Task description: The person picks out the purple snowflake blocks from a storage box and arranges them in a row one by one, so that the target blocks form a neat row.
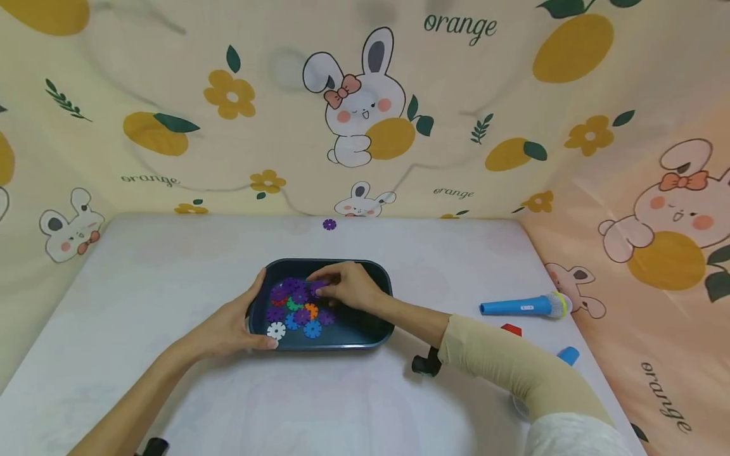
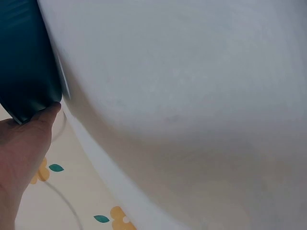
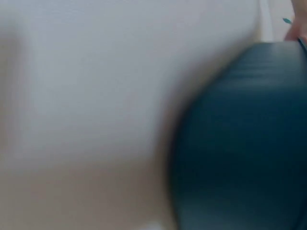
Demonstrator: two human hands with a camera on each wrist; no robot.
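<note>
My left hand (image 1: 230,323) grips the left end of a dark blue tray (image 1: 353,335), thumb at its near corner and fingers along the side. In the left wrist view, that hand (image 2: 31,148) is at the tray's edge (image 2: 29,57). My right hand (image 1: 350,288) reaches into the tray from the right, pinching a purple snowflake disc (image 1: 315,287) between thumb and fingers. Beneath it lie several more discs, mostly purple, with a white disc (image 1: 276,330), a blue disc (image 1: 312,329) and an orange disc (image 1: 310,310) among them. The right wrist view shows mainly the tray's outer wall (image 3: 240,143).
A single purple disc (image 1: 329,224) lies at the table's back edge. To the right are a blue toy microphone (image 1: 521,306), a red piece (image 1: 511,330) and a blue piece (image 1: 568,355), partly behind the right sleeve. Printed cloth (image 1: 228,152) stands around the white table (image 1: 188,253).
</note>
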